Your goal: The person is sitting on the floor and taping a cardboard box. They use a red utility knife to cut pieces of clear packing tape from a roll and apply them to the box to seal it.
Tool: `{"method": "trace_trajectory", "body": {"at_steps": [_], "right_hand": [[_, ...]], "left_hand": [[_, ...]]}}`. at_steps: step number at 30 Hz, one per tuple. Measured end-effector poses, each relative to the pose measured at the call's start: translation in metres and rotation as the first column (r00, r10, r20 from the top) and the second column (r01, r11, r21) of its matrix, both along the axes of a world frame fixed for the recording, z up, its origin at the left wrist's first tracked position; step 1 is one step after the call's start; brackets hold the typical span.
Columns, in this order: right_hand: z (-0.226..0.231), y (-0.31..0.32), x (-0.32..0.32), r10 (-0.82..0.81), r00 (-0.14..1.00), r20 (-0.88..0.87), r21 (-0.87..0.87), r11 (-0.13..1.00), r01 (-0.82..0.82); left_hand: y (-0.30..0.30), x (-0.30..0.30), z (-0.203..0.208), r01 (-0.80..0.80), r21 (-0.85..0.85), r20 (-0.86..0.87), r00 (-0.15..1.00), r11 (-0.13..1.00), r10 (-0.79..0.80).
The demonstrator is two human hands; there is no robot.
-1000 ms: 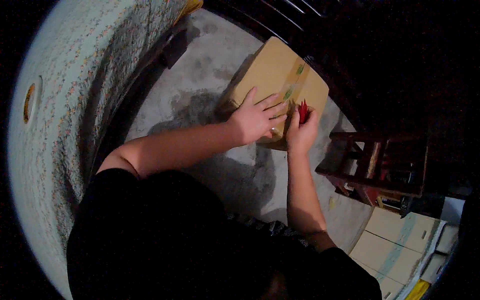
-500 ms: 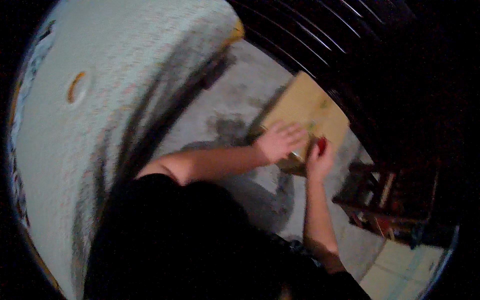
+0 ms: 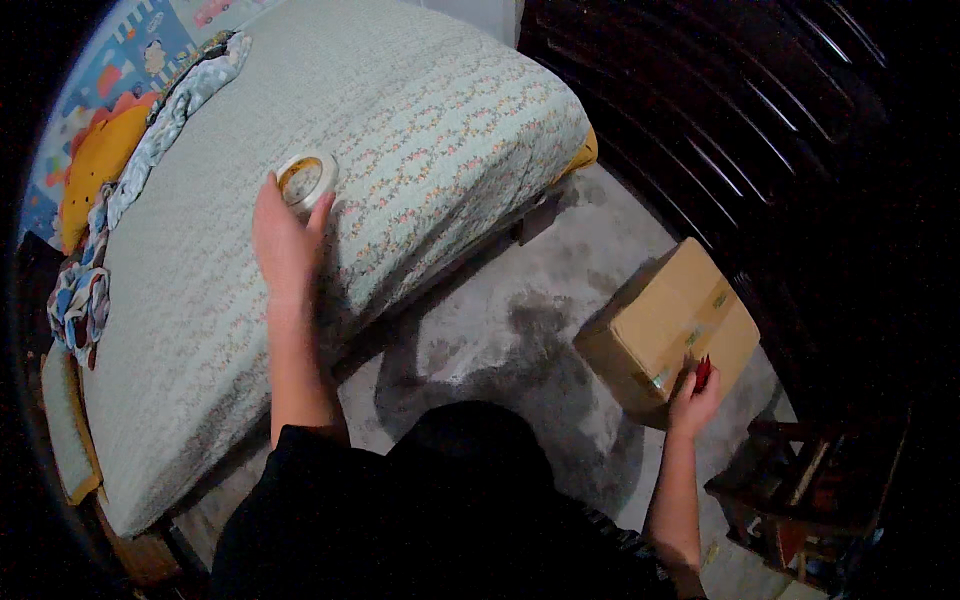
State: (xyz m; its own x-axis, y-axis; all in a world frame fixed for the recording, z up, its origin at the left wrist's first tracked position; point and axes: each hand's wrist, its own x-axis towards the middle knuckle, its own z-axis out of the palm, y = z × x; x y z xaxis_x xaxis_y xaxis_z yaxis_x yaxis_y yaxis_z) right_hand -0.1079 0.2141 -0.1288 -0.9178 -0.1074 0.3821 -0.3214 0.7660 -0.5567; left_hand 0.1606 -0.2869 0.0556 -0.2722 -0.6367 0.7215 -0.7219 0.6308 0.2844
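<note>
Left hand on the tape roll, right hand on a small red thing
Thumb and fingers have the roll from 2 sides, floral bedspread under that grip, can't tell if it's lifted tbh. Right hand's wrapped round the red thing, too small to ID, and there's a taped cardboard box just beyond that grip, mostly to its left.

The quilted bedspread is matt, puckered cloth; along its left edge, the yellow cushion looks like soft fabric. The tape roll looks smooth, the box matt cardboard under shiny tape, the floor rough, the dark slatted panel glossy.
</note>
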Motion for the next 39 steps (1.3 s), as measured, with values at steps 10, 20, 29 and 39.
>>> {"method": "trace_trajectory", "body": {"at_steps": [10,20,29,39], "right_hand": [[-0.012,0.02,-0.011,0.03,0.997,0.07,-0.518,0.855,0.011],[0.167,-0.092,0.05,0.587,0.805,0.085,-0.661,0.638,-0.396],[0.155,-0.103,0.061,0.511,0.827,0.234,-0.711,0.67,-0.214],[0.148,-0.111,0.06,0.416,0.845,0.337,-0.724,0.688,-0.05]], "left_hand": [[0.063,-0.043,-0.006,0.536,0.195,-0.227,0.839,0.821,-0.494],[0.195,-0.117,-0.033,0.89,0.446,-0.266,0.232,0.094,-0.936],[0.201,-0.133,-0.049,0.883,0.466,-0.219,0.188,0.066,-0.957],[0.2,-0.133,-0.063,0.905,0.41,-0.195,0.209,0.113,-0.958]]}}
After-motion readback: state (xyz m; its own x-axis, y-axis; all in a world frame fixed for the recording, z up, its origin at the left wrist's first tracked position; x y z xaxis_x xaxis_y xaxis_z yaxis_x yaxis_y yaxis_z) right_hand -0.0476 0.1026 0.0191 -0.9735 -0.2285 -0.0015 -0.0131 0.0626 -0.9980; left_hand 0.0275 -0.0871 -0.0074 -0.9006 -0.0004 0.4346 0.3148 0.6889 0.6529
